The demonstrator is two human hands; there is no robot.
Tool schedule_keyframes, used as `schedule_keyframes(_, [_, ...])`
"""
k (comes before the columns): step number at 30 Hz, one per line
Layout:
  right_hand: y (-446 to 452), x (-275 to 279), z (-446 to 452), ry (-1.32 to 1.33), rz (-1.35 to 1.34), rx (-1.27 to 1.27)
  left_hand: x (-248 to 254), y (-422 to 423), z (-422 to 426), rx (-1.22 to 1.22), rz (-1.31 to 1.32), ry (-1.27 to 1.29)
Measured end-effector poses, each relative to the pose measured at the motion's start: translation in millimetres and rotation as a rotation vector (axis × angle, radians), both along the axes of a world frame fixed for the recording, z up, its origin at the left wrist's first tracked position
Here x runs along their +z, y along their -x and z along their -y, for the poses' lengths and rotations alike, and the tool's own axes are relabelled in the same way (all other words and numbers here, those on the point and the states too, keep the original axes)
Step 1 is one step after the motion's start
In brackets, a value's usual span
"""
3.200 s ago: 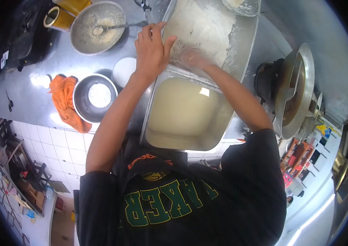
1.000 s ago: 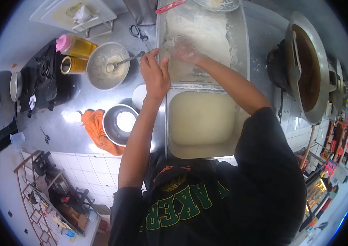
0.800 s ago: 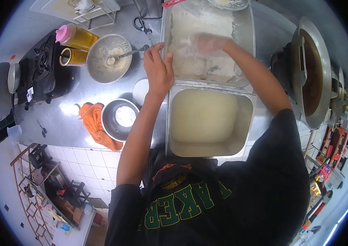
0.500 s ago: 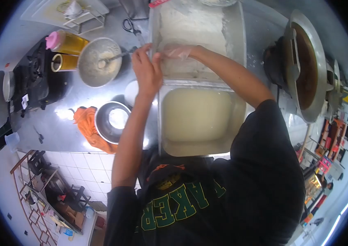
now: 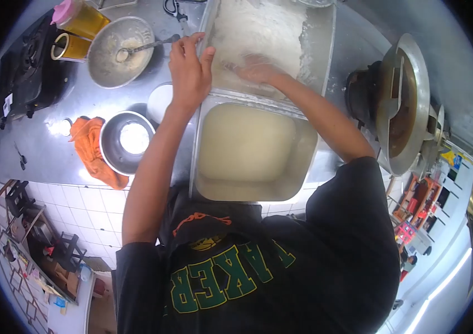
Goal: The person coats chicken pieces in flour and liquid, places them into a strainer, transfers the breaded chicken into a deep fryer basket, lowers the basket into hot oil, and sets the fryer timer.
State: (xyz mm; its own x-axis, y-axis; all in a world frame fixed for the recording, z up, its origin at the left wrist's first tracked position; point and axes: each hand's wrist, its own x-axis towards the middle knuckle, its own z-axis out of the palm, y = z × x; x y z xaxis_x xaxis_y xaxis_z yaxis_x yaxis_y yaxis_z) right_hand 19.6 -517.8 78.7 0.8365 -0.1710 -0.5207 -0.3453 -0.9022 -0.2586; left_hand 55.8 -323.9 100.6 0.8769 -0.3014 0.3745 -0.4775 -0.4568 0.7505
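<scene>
My left hand [image 5: 190,72] is at the left rim of a metal tray [image 5: 328,42] of white flour, with its thumb on the inner side and its fingers on the outer side of the rim. Inside the tray, my right hand [image 5: 258,69] is low in the flour [image 5: 261,28], smeared by motion, so its fingers are unclear. It seems to wear a thin clear plastic glove. Directly in front of my body, a second metal tray [image 5: 309,161] holds pale yellowish liquid [image 5: 247,145].
To the left are a batter-smeared bowl [image 5: 100,67] with a ladle [image 5: 136,50], a steel bowl [image 5: 105,147], an orange cloth [image 5: 89,150], a yellow-filled jug [image 5: 86,22] and a black stove [image 5: 36,67]. A wide wok [image 5: 420,83] of brown liquid stands at right. Scissors [image 5: 176,11] lie behind.
The camera view has shifted, moving the counter things left and up. My right hand has moved away from the flour tray's left wall, toward its middle. My left hand stays at the rim.
</scene>
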Motion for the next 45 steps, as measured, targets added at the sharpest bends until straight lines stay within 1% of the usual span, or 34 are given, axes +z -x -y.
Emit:
schedule_keyframes(2, [-14.3,20.5,-11.5,-0.228,-0.196,0.222,0.9,-1.5,-0.9,0.007,-0.003,-0.017])
schedule_keyframes(3, [-20.0,26.3,-17.0,-0.23,-0.188,0.213,1.0,-1.2,-1.0,0.003,0.0,-0.021])
schedule_keyframes(5, [-26.7,33.1,-20.8,-0.37,-0.351,0.223,1.9,0.8,1.0,-0.005,-0.015,-0.031])
schedule_keyframes(6, [-27.6,33.2,-14.4,-0.365,-0.346,0.215,2.9,1.9,1.7,-0.013,-0.011,-0.025])
schedule_keyframes(8, [-35.6,30.8,-4.3,-0.382,-0.542,0.35,4.0,1.1,0.2,-0.017,-0.016,-0.008])
schedule_keyframes(9, [-34.4,28.5,4.0,-0.378,-0.547,0.362,3.8,0.3,-0.5,-0.004,-0.018,-0.007])
schedule_keyframes(11, [-24.0,26.4,29.7,-0.442,-0.286,0.429,-1.0,-0.9,-1.1,-0.008,0.012,-0.028])
schedule_keyframes(13, [-21.2,72.3,35.9,-0.293,-0.272,0.337,-3.9,-0.1,-2.0,-0.003,-0.014,-0.024])
schedule_keyframes(15, [-15.7,59.1,64.6,-0.068,-0.145,0.325,-7.4,-1.4,-1.3,-0.007,-0.028,-0.025])
schedule_keyframes(16, [-8.9,57.7,76.6,-0.069,-0.151,0.334,-7.1,1.0,-1.5,0.002,-0.033,-0.026])
schedule_keyframes(18, [2.1,55.1,88.9,-0.277,-0.459,0.044,-2.7,0.9,-1.3,-0.002,-0.03,-0.012])
schedule_keyframes(19, [14.2,45.6,80.8,-0.282,-0.45,0.045,-0.5,1.3,-0.5,-0.003,-0.021,-0.018])
schedule_keyframes(21, [35.8,27.0,48.9,-0.419,-0.275,0.185,-0.8,1.3,-0.3,-0.007,-0.06,-0.016])
schedule_keyframes(22, [30.6,21.2,38.7,-0.424,-0.267,0.187,0.7,0.3,-1.1,-0.007,-0.052,-0.022])
schedule_keyframes(24, [27.6,10.2,20.9,-0.517,-0.392,0.014,3.1,3.7,1.1,0.007,-0.052,-0.013])
schedule_keyframes(26, [12.8,-11.8,7.6,-0.489,-0.344,0.086,3.0,2.8,1.1,-0.018,-0.038,-0.01])
schedule_keyframes(27, [3.7,-8.4,-1.4,-0.484,-0.328,0.072,1.5,1.4,1.2,-0.021,-0.029,-0.008])
schedule_keyframes(29, [-14.8,1.8,-13.3,-0.5,-0.383,0.118,2.1,1.7,1.6,-0.022,-0.018,-0.024])
schedule_keyframes(33, [-16.5,11.6,-4.7,-0.571,-0.345,0.072,6.8,3.5,0.5,-0.015,-0.044,-0.049])
schedule_keyframes(35, [-7.6,6.9,10.8,-0.887,-0.109,0.034,5.6,0.5,1.4,-0.02,-0.041,-0.033])
schedule_keyframes(37, [-21.6,25.9,26.5,-0.645,-0.076,-0.069,3.3,3.2,-2.1,-0.007,-0.054,-0.032])
schedule_keyframes(39, [-41.2,77.5,42.2,-0.474,-0.034,0.062,7.7,3.3,-0.7,-0.023,-0.057,-0.002])
schedule_keyframes(40, [-45.9,54.4,54.8,-0.482,-0.019,0.068,9.0,1.7,0.0,-0.021,-0.042,-0.01])
schedule_keyframes(41, [-52.1,10.6,70.1,-0.43,0.034,0.097,8.0,2.7,0.3,-0.011,-0.042,-0.023])
schedule_keyframes(42, [-58.1,-11.0,78.4,-0.373,0.087,0.122,7.1,3.2,0.1,-0.004,-0.041,-0.033])
schedule_keyframes(44, [-47.0,-21.8,36.7,-0.405,0.068,0.245,5.9,4.2,-0.4,-0.017,-0.035,-0.041])
schedule_keyframes(45, [-39.7,-37.9,14.6,-0.144,0.159,0.308,4.6,2.2,-0.6,-0.03,-0.048,-0.033])
